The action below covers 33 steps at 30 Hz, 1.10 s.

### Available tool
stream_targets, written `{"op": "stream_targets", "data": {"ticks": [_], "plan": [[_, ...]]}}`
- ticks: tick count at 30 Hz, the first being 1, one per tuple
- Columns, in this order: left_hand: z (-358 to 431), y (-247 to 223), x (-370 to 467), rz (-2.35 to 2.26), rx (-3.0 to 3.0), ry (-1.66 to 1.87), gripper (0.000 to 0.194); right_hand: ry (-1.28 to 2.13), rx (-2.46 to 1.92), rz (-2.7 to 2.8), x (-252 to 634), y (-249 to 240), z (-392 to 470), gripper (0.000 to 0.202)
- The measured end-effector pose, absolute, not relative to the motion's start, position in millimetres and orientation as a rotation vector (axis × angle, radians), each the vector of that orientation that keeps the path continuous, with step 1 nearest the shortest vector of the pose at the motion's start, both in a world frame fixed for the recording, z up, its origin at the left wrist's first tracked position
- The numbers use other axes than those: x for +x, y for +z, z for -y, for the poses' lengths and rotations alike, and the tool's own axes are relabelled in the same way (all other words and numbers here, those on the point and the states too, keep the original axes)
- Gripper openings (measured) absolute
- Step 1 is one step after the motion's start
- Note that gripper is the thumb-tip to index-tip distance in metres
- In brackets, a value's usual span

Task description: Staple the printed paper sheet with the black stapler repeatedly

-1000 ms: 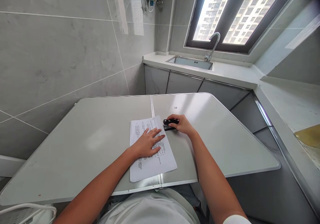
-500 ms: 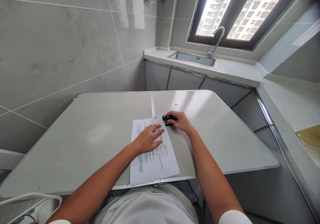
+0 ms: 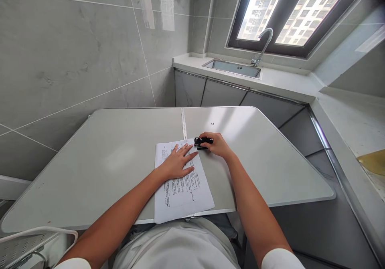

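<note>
Printed paper (image 3: 188, 197), seemingly more than one sheet, lies on the table near its front edge. My left hand (image 3: 178, 162) rests flat on it with the fingers spread. A black stapler (image 3: 203, 140) sits at the paper's upper right corner, and my right hand (image 3: 217, 144) is closed around it. The stapler's front end meets the paper's edge; whether the corner is between its jaws is too small to tell.
The pale folding table (image 3: 105, 156) has a seam down its middle and two tiny dark bits (image 3: 212, 124) beyond the stapler. Behind it stand a counter with a sink (image 3: 231, 68) and tap (image 3: 264, 46). A white slotted object (image 3: 27, 245) is at lower left.
The paper has shifted slightly left, and the fingers of my left hand have spread wider. The stapler in my right hand has moved slightly left against the paper's corner.
</note>
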<state>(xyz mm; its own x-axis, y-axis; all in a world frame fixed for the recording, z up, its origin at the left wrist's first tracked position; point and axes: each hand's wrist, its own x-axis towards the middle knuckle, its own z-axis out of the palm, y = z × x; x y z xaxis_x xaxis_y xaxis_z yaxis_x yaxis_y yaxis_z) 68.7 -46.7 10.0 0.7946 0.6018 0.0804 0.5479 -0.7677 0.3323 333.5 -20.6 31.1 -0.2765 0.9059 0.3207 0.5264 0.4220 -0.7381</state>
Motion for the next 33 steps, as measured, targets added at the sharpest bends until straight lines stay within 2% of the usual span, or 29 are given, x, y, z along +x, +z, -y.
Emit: {"op": "stream_targets", "data": {"ticks": [5,12,33], "plan": [[54,16,70,-0.799,2.708,0.26,0.058,0.621,-1.231,1.923,331,29,20,0.024],[56,15,76,-0.762,2.716,0.246,0.056,0.499,-1.174,1.956,326,18,15,0.04],[55,9,77,-0.768,2.701,0.28,0.055,0.412,-1.188,2.063,320,10,11,0.043]]}}
